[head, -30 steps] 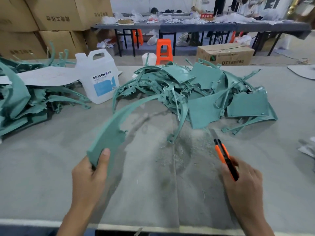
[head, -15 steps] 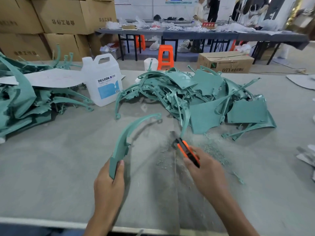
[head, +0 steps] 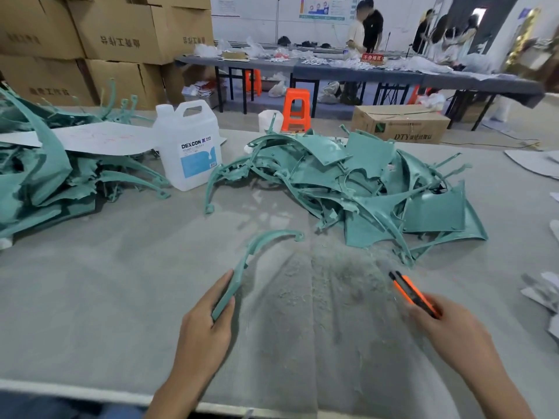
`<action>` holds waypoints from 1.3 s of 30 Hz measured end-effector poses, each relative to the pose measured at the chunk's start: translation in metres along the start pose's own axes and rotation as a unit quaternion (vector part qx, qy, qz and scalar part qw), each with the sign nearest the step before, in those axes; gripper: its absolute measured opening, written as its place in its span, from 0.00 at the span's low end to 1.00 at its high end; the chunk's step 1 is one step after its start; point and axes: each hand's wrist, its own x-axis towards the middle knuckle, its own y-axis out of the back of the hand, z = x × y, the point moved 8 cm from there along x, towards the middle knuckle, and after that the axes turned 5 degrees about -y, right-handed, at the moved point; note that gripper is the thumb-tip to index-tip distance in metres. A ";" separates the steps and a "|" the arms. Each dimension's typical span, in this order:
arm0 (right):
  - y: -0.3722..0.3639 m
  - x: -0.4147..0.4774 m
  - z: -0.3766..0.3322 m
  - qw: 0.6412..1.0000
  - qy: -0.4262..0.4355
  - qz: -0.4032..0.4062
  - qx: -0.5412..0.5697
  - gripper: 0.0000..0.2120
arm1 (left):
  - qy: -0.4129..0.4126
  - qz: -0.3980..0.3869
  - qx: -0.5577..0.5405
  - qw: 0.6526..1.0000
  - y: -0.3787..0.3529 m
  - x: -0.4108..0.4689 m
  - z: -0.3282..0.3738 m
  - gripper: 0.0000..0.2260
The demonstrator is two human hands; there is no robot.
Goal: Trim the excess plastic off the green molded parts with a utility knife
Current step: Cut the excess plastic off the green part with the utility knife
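My left hand point(head: 205, 322) grips the near end of a curved green molded part point(head: 257, 252), whose far hooked end points right, just above the grey table point(head: 90, 313). My right hand point(head: 450, 334) holds an orange and black utility knife point(head: 413, 293), with the blade end pointing up and left; the blade itself is blurred. The knife is well to the right of the part and does not touch it. A large heap of green parts point(head: 363, 189) lies beyond both hands. Green shavings point(head: 332, 267) cover the table between my hands.
A second heap of green parts point(head: 45, 182) lies at the left under a white sheet point(head: 90, 139). A white DEXCON jug point(head: 190, 146) stands between the heaps. Paper scraps point(head: 541, 291) lie at the right edge. Cardboard boxes, tables and people fill the background.
My right hand has drawn the knife back to the right, away from the part. My left hand has turned the curved part so it lies flatter, its hooked end now pointing right.
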 end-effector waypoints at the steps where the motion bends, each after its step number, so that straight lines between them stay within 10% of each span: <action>1: -0.004 -0.015 -0.004 0.999 0.018 -0.013 0.027 0.02 | -0.006 -0.004 0.003 1.000 0.000 -0.002 0.000 0.22; 9: -0.050 -0.101 -0.084 0.919 0.148 -0.205 0.303 0.14 | 0.005 -0.044 0.031 0.999 -0.006 -0.008 -0.005 0.28; 23: -0.046 -0.100 -0.144 0.922 0.350 -0.164 0.021 0.23 | 0.058 -0.060 0.040 0.996 -0.010 -0.009 -0.020 0.31; 30: -0.064 -0.025 -0.138 0.933 0.295 -0.067 -0.193 0.20 | 0.025 -0.083 0.037 0.996 -0.011 -0.012 -0.008 0.27; 39: -0.049 -0.056 -0.115 0.954 0.283 -0.075 0.067 0.21 | 0.030 -0.072 0.029 0.997 -0.011 -0.010 -0.012 0.27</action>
